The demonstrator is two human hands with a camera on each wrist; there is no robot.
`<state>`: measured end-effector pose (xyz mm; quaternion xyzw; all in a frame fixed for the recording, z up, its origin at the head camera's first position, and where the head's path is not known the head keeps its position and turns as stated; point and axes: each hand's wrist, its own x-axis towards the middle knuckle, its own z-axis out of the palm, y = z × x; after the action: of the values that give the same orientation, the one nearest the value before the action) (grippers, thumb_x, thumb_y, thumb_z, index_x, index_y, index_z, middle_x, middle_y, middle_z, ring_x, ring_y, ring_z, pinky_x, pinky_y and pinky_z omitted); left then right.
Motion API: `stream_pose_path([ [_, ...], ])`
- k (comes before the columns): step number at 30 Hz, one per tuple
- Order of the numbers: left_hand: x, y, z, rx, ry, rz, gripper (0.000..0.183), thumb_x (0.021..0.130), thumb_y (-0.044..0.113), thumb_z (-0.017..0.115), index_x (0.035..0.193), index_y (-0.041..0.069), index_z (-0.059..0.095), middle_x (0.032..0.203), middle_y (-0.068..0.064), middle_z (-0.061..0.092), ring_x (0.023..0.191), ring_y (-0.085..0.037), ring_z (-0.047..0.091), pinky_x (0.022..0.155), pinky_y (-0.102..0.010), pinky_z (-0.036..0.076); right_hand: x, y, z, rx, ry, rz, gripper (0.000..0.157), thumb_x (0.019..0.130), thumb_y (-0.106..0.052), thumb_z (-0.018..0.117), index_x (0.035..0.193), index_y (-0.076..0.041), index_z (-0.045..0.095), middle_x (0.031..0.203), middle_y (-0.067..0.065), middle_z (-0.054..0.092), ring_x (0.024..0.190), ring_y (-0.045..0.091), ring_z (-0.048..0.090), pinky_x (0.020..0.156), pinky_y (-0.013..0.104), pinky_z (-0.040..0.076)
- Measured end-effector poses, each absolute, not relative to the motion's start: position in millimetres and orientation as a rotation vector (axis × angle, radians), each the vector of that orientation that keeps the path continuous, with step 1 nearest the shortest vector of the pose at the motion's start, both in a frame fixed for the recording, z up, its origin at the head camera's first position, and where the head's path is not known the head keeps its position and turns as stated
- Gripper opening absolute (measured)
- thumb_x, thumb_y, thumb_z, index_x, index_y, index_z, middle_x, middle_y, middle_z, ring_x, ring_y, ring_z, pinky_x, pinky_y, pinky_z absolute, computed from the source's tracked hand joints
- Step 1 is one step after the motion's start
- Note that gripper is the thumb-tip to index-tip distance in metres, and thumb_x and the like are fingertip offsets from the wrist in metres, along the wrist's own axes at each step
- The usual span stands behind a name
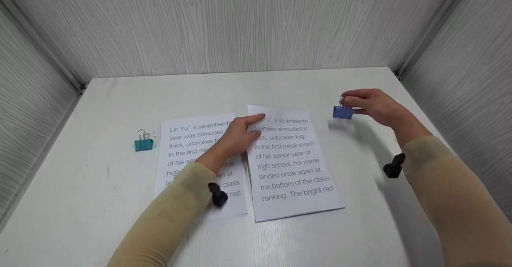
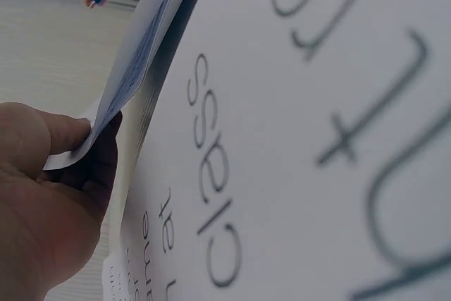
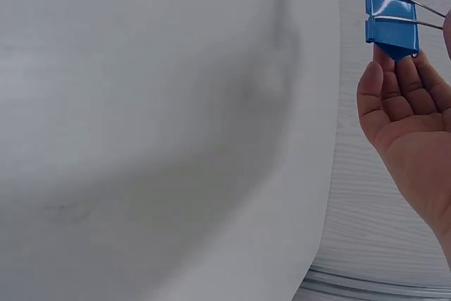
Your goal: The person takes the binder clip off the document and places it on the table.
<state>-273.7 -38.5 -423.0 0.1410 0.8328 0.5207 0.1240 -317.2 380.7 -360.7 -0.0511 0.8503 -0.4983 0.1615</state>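
Note:
My left hand (image 1: 241, 134) pinches the upper left edge of the right-hand stack of printed sheets (image 1: 294, 167). In the left wrist view its thumb (image 2: 69, 134) lies over the paper and the other fingers curl beneath, lifting that edge. Over the table to the right of the stack, my right hand (image 1: 374, 103) holds a blue binder clip (image 1: 343, 112) by its wire handles. The right wrist view shows the clip (image 3: 392, 12) above the palm, its two silver handles pointing toward the hand.
A second stack of printed sheets (image 1: 192, 135) lies to the left, partly covered by my left forearm. Beyond it, a teal binder clip (image 1: 144, 144) stands on the white table (image 1: 100, 195) with its handles up. Grey wood-grain panels (image 1: 240, 27) enclose the back and sides.

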Motion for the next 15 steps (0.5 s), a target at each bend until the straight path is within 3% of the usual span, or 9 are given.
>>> stream_pose_path([
  [15, -275.5, -39.4, -423.6, 0.336, 2.416, 1.470, 0.057, 0.106, 0.012, 0.062, 0.160, 0.022, 0.050, 0.162, -0.001, 0.050, 0.157, -0.021, 0.033, 0.129, -0.038, 0.021, -305.1, 407.0, -390.8, -0.031, 2.475, -1.306, 0.058, 0.109, -0.042, 0.061, 0.154, -0.006, 0.056, 0.152, 0.012, 0.060, 0.133, 0.016, 0.059, 0.118, 0.047, 0.043],
])
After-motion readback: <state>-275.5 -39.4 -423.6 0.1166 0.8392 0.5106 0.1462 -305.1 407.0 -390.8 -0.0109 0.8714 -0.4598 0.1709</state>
